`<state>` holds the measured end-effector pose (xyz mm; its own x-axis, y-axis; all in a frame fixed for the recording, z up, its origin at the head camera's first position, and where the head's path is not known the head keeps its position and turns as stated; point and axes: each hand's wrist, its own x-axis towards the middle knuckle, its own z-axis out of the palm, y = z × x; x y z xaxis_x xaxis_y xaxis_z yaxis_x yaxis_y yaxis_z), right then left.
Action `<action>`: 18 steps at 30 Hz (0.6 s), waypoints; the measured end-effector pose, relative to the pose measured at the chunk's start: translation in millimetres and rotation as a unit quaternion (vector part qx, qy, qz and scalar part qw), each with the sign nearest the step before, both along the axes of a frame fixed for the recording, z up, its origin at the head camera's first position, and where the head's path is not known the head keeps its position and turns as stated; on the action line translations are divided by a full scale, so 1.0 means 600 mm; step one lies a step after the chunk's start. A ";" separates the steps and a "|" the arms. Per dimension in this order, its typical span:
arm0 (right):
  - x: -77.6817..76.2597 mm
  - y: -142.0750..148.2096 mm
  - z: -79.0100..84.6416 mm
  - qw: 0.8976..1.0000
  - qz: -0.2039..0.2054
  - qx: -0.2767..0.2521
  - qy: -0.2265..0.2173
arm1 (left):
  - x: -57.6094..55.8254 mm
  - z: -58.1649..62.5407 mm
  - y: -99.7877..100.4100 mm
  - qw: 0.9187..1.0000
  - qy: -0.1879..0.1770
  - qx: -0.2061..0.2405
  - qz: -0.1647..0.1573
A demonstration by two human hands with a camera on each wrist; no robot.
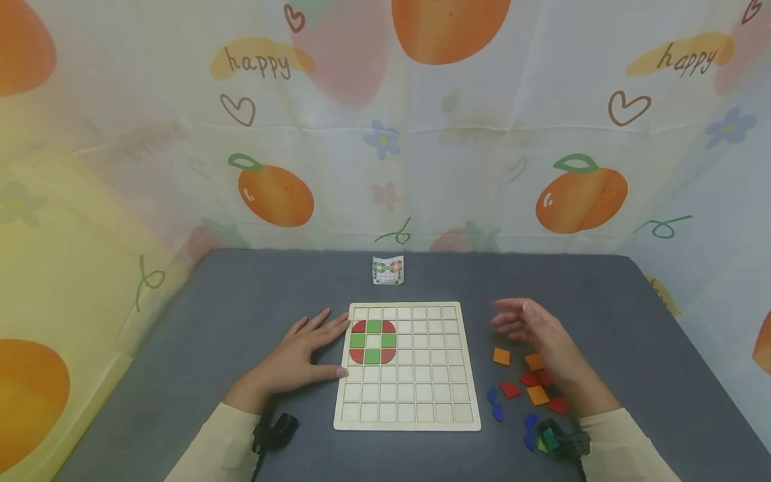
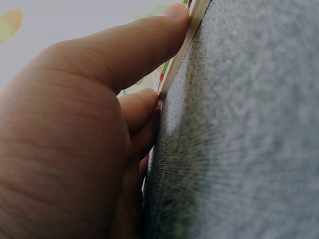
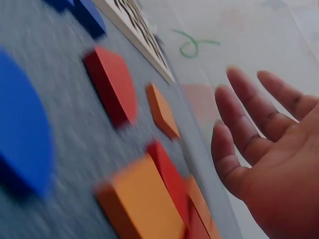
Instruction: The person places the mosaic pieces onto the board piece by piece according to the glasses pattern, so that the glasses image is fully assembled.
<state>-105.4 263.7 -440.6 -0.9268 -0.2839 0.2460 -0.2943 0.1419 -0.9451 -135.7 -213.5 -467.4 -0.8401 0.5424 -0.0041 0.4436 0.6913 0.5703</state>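
A pale wooden grid board (image 1: 415,395) lies on the grey table. In its upper left, red quarter-round pieces (image 1: 359,326) and green squares (image 1: 373,326) form a ring around a bare cell. My left hand (image 1: 295,358) rests at the board's left edge, fingers spread, thumb and fingertips touching the rim. My right hand (image 1: 542,331) hovers above the table right of the board, fingers relaxed, holding nothing. Below and beside it lie loose orange squares (image 1: 501,356), red quarter-rounds (image 1: 509,389) and blue pieces (image 1: 496,412). In the right wrist view, an orange square (image 3: 144,199) is near the palm.
A small printed pattern card (image 1: 388,270) lies behind the board. Near the right wrist strap are a few green pieces (image 1: 544,444), partly hidden. A fruit-patterned cloth (image 1: 421,187) hangs behind the grey table (image 1: 271,281).
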 end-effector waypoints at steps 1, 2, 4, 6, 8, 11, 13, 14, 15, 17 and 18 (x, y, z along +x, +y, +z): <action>-0.001 0.006 0.001 1.000 -0.004 0.002 -0.002 | 0.000 0.000 0.000 1.000 0.000 0.000 0.000; -0.001 0.012 0.001 1.000 -0.008 0.005 -0.004 | -0.001 0.000 0.000 1.000 0.001 0.000 0.000; -0.002 0.023 0.002 1.000 -0.017 0.011 -0.008 | -0.001 0.000 0.000 1.000 0.002 -0.001 -0.001; -0.001 0.034 0.002 0.999 -0.024 0.023 -0.012 | -0.002 -0.001 0.000 1.000 0.002 0.000 -0.002; 0.001 0.045 -0.001 0.999 -0.027 0.043 -0.014 | -0.002 -0.001 0.001 1.000 0.000 -0.002 -0.003; 0.006 0.057 -0.007 0.996 -0.016 0.073 -0.039 | -0.003 -0.002 0.002 1.000 -0.004 -0.002 -0.002; 0.008 0.062 -0.012 0.994 0.000 0.092 -0.059 | -0.003 -0.003 0.002 1.000 -0.007 -0.001 -0.001; 0.009 0.064 -0.014 0.992 0.008 0.099 -0.071 | -0.003 -0.003 0.002 1.000 -0.006 0.000 -0.001; 0.009 0.065 -0.016 0.991 0.015 0.104 -0.084 | -0.003 -0.004 0.001 1.000 -0.006 0.001 0.000; 0.009 0.065 -0.019 0.989 0.027 0.109 -0.098 | -0.003 -0.004 0.001 1.000 -0.005 0.003 0.001; 0.008 0.065 -0.019 0.988 0.031 0.111 -0.106 | -0.003 -0.005 0.000 1.000 -0.004 0.004 0.001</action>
